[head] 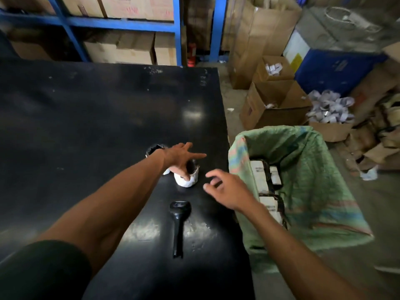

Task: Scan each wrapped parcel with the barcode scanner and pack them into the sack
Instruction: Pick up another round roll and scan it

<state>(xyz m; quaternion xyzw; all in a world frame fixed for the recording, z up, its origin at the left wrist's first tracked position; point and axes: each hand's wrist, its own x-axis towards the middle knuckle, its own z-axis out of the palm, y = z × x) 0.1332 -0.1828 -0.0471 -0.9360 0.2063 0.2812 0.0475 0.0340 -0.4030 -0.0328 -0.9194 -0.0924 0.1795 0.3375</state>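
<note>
A small parcel [187,178] in white and black wrap lies on the black table [86,118] near its right edge. My left hand [180,155] is over it, thumb and fingers touching its top, index finger stretched out. Another dark-wrapped parcel [154,149] shows just behind my left wrist. My right hand [225,189] hovers to the right of the white parcel, fingers curled and apart, holding nothing. The black barcode scanner [179,221] lies on the table in front of both hands. The green woven sack [307,180] stands open beside the table's right edge, with several labelled parcels [267,187] inside.
Open cardboard boxes [275,105] with white paper scraps stand on the floor beyond the sack. A blue bin [333,70] is at the far right. Blue shelving [177,29] with cartons runs behind the table. Flattened cardboard [376,139] is piled at the right.
</note>
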